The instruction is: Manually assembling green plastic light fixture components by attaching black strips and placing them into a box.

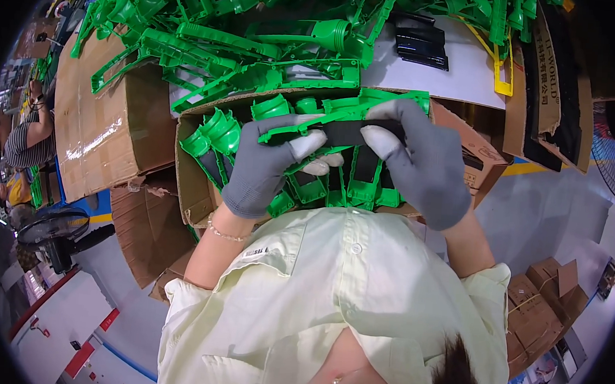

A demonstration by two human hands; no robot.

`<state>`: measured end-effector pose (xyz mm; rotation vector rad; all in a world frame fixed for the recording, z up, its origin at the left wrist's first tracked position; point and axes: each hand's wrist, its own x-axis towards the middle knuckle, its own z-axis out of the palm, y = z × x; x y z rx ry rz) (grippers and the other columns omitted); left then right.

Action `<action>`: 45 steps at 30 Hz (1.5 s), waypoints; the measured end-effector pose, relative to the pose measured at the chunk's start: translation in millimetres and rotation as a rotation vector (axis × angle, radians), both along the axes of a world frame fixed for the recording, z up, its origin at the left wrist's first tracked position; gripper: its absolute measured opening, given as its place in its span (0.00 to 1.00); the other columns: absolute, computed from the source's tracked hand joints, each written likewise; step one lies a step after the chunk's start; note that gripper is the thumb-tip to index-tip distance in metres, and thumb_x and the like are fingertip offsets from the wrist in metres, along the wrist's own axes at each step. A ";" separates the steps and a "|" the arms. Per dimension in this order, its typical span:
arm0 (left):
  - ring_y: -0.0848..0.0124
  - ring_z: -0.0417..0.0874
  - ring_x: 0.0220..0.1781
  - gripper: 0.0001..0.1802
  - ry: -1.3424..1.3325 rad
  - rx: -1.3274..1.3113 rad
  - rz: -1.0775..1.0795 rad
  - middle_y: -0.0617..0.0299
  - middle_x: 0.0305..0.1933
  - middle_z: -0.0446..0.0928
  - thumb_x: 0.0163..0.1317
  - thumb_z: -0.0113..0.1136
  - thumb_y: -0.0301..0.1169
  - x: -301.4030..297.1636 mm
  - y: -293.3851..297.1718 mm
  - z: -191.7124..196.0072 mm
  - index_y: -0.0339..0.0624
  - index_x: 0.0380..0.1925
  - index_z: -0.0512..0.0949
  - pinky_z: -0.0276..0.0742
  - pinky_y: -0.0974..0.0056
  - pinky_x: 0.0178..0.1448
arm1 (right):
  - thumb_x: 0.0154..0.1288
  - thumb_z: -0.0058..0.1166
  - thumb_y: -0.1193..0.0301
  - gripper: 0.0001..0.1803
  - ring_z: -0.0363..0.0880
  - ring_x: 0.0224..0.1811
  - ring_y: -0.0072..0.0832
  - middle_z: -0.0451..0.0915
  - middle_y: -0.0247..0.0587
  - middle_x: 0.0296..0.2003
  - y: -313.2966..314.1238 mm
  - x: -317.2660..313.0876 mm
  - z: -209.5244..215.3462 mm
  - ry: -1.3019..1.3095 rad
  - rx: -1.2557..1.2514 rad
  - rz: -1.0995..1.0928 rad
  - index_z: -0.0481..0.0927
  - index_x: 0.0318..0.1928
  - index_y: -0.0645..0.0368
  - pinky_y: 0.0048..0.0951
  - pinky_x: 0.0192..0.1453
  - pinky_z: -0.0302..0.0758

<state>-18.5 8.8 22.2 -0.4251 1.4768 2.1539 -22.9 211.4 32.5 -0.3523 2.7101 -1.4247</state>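
Both my hands wear grey gloves with white fingertips. My left hand (263, 168) and my right hand (425, 164) together hold a long green plastic part (294, 126) with a black strip (350, 131) set in it. My left hand grips its left end; my right hand's fingers curl over the right end, thumb pressing on the black strip. They hold it just above an open cardboard box (189, 185) filled with similar green parts.
A big heap of green plastic parts (246, 40) lies beyond the box. Black pieces (422, 48) and a yellow frame (501, 70) rest on a white sheet. Another person (25, 139) sits at far left by a fan (52, 229). Strapped cartons (547, 305) stand lower right.
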 end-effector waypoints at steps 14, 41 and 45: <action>0.67 0.85 0.32 0.18 -0.025 0.032 -0.095 0.50 0.36 0.80 0.57 0.59 0.23 8.7 4.1 11.1 0.28 0.48 0.75 0.81 0.71 0.33 | 0.58 0.56 0.76 0.06 0.71 0.20 0.23 0.76 0.42 0.23 6.7 6.7 6.4 -0.030 0.069 0.059 0.76 0.37 0.63 0.23 0.26 0.68; 0.62 0.80 0.46 0.22 -0.149 0.225 -0.269 0.48 0.52 0.73 0.63 0.50 0.23 25.2 -12.4 0.5 0.29 0.58 0.66 0.83 0.59 0.48 | 0.59 0.54 0.75 0.06 0.73 0.22 0.25 0.75 0.41 0.23 15.2 21.5 13.3 -0.122 0.112 0.109 0.76 0.37 0.63 0.24 0.30 0.70; 0.63 0.82 0.40 0.22 -0.242 0.338 -0.180 0.49 0.50 0.75 0.61 0.51 0.20 33.0 -12.2 -3.1 0.29 0.57 0.67 0.83 0.61 0.43 | 0.59 0.54 0.75 0.05 0.75 0.22 0.31 0.76 0.43 0.23 11.0 23.1 9.0 -0.131 0.135 0.123 0.76 0.36 0.61 0.25 0.29 0.70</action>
